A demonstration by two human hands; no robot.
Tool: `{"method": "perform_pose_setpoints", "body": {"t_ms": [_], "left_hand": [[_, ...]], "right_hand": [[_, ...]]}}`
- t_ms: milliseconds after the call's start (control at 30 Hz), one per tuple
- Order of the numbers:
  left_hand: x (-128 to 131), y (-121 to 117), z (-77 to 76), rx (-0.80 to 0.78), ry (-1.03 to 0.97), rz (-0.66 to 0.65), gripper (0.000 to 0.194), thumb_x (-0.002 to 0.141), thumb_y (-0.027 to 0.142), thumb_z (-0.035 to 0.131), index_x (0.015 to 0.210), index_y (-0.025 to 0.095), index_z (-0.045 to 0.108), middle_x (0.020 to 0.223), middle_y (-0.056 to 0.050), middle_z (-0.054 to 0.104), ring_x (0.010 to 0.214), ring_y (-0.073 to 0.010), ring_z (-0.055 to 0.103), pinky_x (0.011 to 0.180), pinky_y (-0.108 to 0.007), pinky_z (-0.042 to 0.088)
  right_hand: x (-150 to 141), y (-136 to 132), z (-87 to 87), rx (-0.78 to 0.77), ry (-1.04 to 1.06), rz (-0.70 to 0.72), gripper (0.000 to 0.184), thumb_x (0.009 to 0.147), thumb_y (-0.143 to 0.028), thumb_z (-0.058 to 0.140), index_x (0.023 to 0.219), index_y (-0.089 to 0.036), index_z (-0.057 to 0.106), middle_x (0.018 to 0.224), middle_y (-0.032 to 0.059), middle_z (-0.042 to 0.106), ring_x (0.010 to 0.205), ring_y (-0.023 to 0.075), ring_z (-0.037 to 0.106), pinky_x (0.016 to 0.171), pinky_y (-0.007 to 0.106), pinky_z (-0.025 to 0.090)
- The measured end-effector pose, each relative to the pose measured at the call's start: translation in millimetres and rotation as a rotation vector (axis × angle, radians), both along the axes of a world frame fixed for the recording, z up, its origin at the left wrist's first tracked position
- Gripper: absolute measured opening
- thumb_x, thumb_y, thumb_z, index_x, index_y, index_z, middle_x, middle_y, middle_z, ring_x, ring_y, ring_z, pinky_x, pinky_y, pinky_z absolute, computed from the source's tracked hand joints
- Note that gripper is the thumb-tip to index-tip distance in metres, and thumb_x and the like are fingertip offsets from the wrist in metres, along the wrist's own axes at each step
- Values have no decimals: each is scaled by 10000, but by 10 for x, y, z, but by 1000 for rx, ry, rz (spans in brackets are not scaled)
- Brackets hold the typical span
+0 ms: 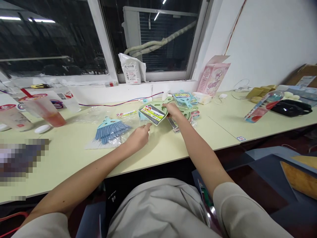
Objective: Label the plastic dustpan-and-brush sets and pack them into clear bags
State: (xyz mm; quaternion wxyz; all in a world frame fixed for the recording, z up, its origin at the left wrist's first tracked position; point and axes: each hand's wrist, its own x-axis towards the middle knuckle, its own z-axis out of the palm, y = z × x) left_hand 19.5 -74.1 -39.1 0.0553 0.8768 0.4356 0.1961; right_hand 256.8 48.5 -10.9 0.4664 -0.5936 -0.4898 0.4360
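Observation:
My right hand is closed on a pale green dustpan, gripping it at the handle end. A dark-bristled brush with a yellow, white and red label lies in that dustpan, which is tilted toward me. Just below its left edge is my left hand, fingers curled and fingertips close to the pan; whether they pinch anything is hidden. Left of it, blue brushes lie on the table with clear plastic. Behind my right hand are more packed dustpan sets and a blue set.
On the left stand drink cups and a white computer mouse. A loose label card lies mid-table. Toward the right are a pink box, a tilted bottle and a black pouch. The table's front edge runs before me.

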Motion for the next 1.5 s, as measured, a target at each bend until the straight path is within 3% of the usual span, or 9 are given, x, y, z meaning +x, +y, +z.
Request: {"method": "perform_pose_setpoints", "body": {"t_ms": [200,367,600,767,1200,1367,1500], "left_hand": [[10,-43,102,177,194,204,291,925,215,545,1209,204,611,1142,-172,650,1111,-355,634,926,-485,508],[-46,-17,120,229,289,342,333,895,318,617,1187,158,621,1180,-246,628,1168,-431,569,943,-552,477],[-70,29,125,181,245,376,321,955,332,527,1183,160,673,1165,-251,635,1166,-430,558,881,-542,492],[-121,83,141,195,320,406,374,996,258,420,1131,157,754,1173,-236,640,1149,-392,566,875,-500,511],[-162,191,143,201,361,549,558,1034,477,419,1089,82,809,1198,-264,681,1236,-405,548,972,-480,499],[-312,329,222,199,296,587,491,1037,346,388,1117,60,780,1201,-272,669,1225,-409,562,987,-499,497],[-647,568,441,265,188,696,410,969,161,405,1203,55,724,1241,-282,624,1234,-409,546,968,-487,515]], "right_hand": [[-27,-61,28,-6,-39,-2,322,902,-414,626,1077,-144,617,752,76,648,610,189,597,492,273,460],[-64,-118,61,-11,-30,8,246,898,-365,596,1019,-152,618,722,56,625,572,170,564,485,270,460],[-82,-155,95,1,24,-1,166,891,-296,584,945,-143,617,678,49,610,509,161,547,439,281,443],[-81,-126,72,-19,63,3,162,891,-281,596,974,-144,617,640,33,610,499,165,560,437,273,447],[-99,-101,32,-32,60,-16,135,907,-253,585,953,-136,633,602,20,621,457,172,569,405,276,445],[-86,-59,-3,-27,64,-18,154,905,-267,596,960,-131,643,612,25,634,453,174,574,419,281,452],[-71,-19,-31,-10,86,-19,144,899,-275,608,931,-138,639,601,18,623,472,173,583,431,273,457]]}}
